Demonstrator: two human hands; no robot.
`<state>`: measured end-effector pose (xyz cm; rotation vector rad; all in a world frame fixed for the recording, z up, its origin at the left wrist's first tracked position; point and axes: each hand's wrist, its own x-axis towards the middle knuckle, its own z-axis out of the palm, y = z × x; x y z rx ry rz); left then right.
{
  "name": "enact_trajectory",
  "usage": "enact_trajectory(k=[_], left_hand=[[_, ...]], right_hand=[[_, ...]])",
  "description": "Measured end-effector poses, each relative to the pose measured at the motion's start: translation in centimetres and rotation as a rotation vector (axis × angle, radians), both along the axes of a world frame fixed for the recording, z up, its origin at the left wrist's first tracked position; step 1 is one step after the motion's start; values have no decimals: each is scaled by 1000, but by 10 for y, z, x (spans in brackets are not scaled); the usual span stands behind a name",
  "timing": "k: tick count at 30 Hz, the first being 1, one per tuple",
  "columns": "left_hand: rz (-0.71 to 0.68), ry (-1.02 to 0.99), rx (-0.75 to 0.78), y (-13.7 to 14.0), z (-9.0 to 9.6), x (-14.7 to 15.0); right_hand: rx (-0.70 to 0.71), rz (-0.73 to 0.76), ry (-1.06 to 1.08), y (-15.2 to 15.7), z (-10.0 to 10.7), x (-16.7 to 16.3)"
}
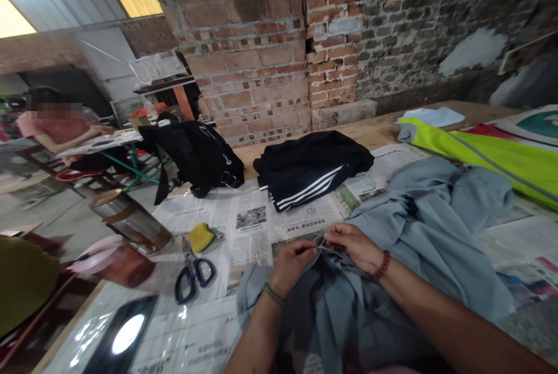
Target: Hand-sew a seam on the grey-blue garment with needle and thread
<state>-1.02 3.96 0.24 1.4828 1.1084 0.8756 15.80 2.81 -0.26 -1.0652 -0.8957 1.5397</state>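
A large grey cloth garment [440,228] lies bunched over the near side of the table and hangs down in front of me. My left hand [290,266] pinches a fold of it between thumb and fingers. Just to the right, my right hand [355,246] is closed in a pinch at the same fold, its fingertips nearly meeting the left ones. A thin pale line, like a needle or thread, shows between the fingertips, too small to make out surely. Blue-handled scissors [195,278] lie left of my hands, their blades by a yellow sponge-like piece [201,238].
Newspaper [257,228] under clear plastic covers the table. Around it are a phone [122,333], a steel flask [131,220], a lidded reddish container [124,263], a black bag [192,156], black striped clothing [311,167] and a yellow-green vest [479,156]. A person [65,127] sits far left.
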Motion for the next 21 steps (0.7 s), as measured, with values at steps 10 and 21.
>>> enact_trajectory(k=[10,21], left_hand=[[-11,-120,-100,-1,2,3],[30,-236,-239,-1,8,-1]], right_hand=[[90,75,1,-2,10,-7],[32,-122,194,19,8,-5]])
